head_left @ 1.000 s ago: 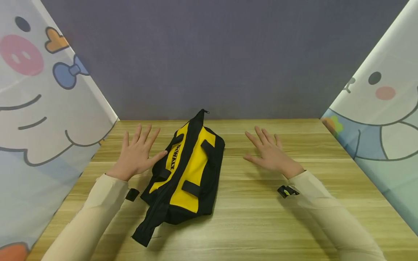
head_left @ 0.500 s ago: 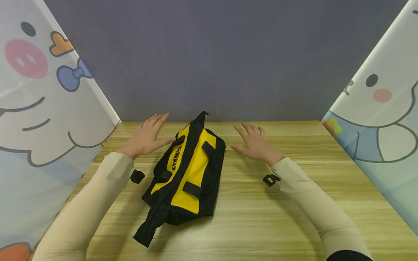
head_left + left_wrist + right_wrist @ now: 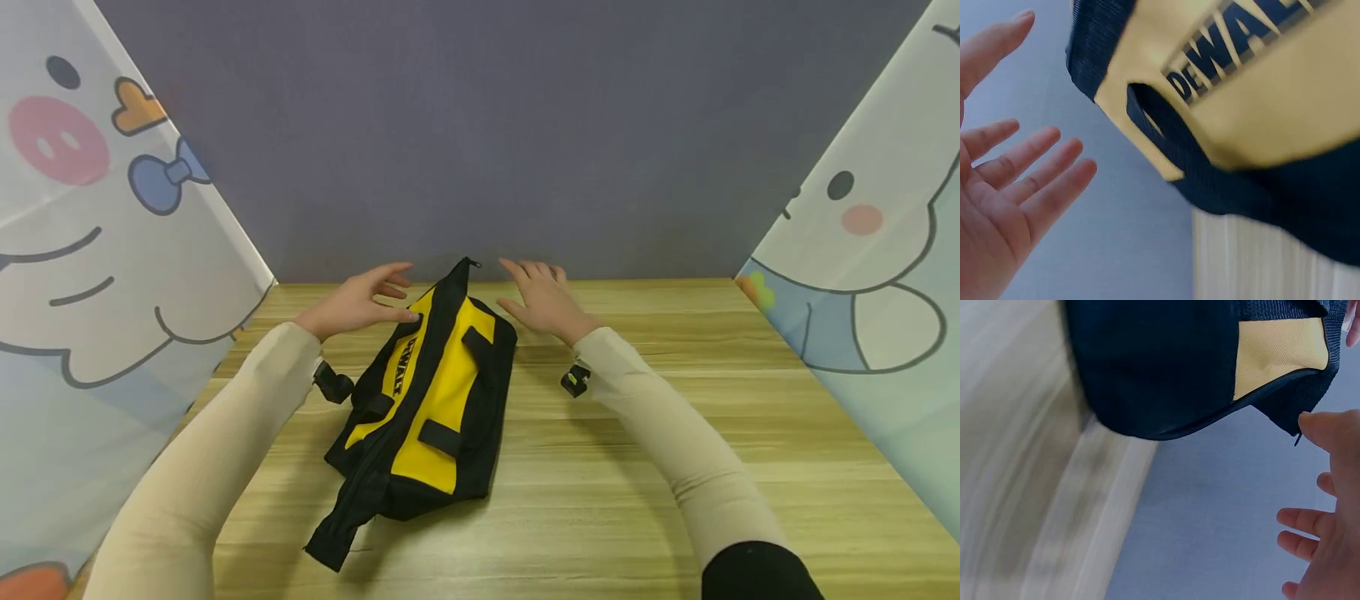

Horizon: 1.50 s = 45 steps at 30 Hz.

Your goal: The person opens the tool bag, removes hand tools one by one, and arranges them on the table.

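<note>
Black and yellow fabric makes up the bag [image 3: 442, 375], which lies on the wood-grained table [image 3: 615, 517]; the lettering [image 3: 403, 367] on its left yellow panel reads DEWALT; the left wrist view shows this word larger, though its end is cut off by the picture's edge; the bag's underside is hidden, and the sleeve [image 3: 202, 467] to its left and the sleeve [image 3: 660, 425] to its right both run out of the head view.

The left hand [image 3: 358, 304] is just beside the bag's far left side, its grip relaxed, with fingers extended and slightly bent; in the head view its thumb overlaps the bag, while the left wrist view shows a gap between them, and also the opening under the bag's side handle [image 3: 1175, 150]; the right hand [image 3: 547, 300] is just beside the bag's far right corner, its grip likewise loose and unclosed; the right wrist view sets its thumb over the bag's tip by the zip pull [image 3: 1298, 439], but the head view shows thumb and bag apart; the grey backdrop [image 3: 487, 125] rises behind the bag.
</note>
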Each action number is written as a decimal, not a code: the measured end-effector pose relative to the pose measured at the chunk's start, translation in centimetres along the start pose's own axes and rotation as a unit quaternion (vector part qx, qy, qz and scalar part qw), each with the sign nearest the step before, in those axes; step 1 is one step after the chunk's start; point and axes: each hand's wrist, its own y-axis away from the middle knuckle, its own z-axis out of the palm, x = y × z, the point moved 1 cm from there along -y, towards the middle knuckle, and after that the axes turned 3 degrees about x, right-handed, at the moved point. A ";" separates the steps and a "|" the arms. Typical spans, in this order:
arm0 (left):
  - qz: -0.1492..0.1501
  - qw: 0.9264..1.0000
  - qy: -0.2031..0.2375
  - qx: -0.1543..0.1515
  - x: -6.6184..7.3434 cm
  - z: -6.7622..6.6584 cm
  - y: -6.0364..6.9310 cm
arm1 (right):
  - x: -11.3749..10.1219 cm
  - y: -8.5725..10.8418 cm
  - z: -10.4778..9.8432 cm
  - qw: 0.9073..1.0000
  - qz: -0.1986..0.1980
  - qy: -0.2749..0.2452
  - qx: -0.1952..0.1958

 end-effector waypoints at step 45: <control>-0.167 0.974 0.125 -0.093 0.8 3.6 -2.5 | -4.4 -7.4 0.4 0.987 0.094 -0.119 0.059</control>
